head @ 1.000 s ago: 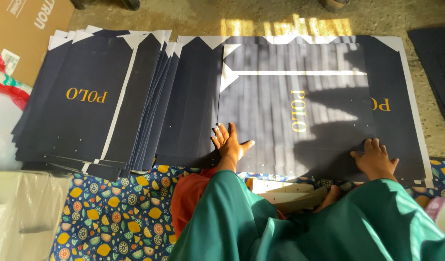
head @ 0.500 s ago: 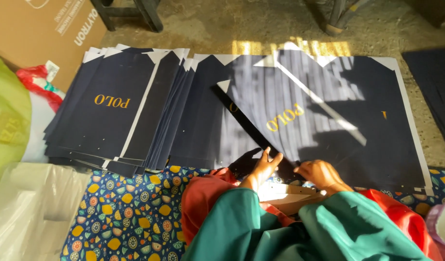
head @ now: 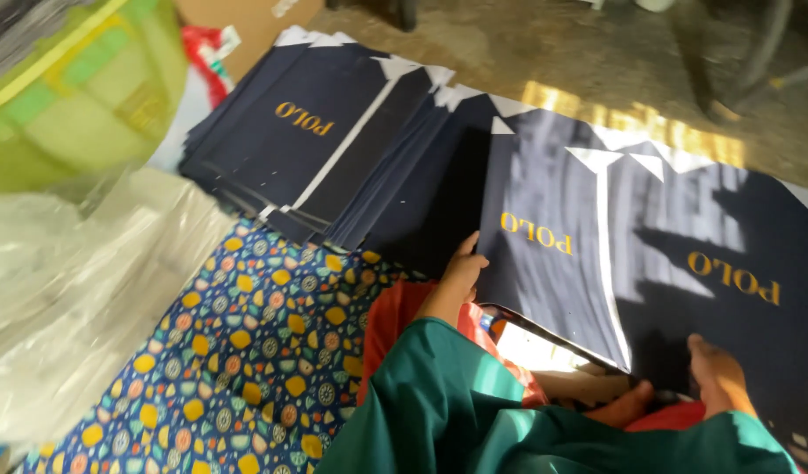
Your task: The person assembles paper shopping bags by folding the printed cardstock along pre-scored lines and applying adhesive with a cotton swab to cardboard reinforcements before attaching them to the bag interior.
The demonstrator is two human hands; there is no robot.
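two hands are on one big dark navy sheet (head: 650,254), a flat printed card w/ gold lettering and white fold lines, lying on the floor in front of the person. left hand (head: 464,268) sits at the sheet's near left edge, fingers curled over that edge and gripping it, thumb side toward the person. right hand (head: 716,373) is at the sheet's near right part, resting on top of it w/ fingers closed together; can't tell if it pinches the sheet or just presses it. so the sheet spreads away from both hands, up and to the right of the left one, and the near edge runs between the two.

just left of the sheet, partly under it, a fanned stack of same navy sheets (head: 307,132), white corner tabs showing at its far side. nearer than the sheet, the person's green sleeves (head: 457,412) and orange-red cloth (head: 395,320). left of that, below the stack, a patterned blue mat (head: 246,351) w/ yellow shapes. further left, crumpled clear plastic (head: 70,298) and a blurred green basket (head: 79,88). beyond the sheet, bare concrete floor (head: 553,53) w/ a sun patch, and brown cardboard (head: 246,13) past the stack.
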